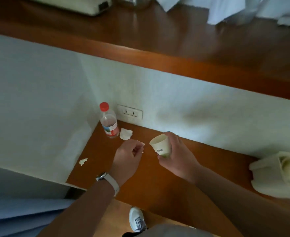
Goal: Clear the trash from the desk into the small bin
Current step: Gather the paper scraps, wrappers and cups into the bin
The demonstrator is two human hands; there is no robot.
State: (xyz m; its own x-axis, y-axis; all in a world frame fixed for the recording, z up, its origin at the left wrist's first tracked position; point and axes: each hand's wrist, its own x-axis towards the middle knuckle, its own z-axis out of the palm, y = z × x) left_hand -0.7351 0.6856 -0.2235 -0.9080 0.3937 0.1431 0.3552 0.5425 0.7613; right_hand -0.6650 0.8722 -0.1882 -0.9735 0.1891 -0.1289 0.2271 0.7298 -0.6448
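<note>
My right hand [178, 154] grips a white paper cup [160, 145], tilted with its mouth toward the left, just above the brown desk [158, 182]. My left hand [128, 156], with a white-strapped watch on the wrist, is closed around a small white scrap of tissue [142, 144] that peeks out at the fingertips. A crumpled white tissue [125, 133] lies in the desk's far corner beside an upright clear plastic bottle [109, 122] with a red cap. Another small paper scrap [83, 161] rests at the desk's left edge by the wall.
A wall socket [130, 113] sits just above the desk behind the bottle. A white bag-like bundle [277, 173] lies at the desk's right end. A wooden ledge [175, 48] runs above the wall. My white shoe [137, 219] stands on the floor below.
</note>
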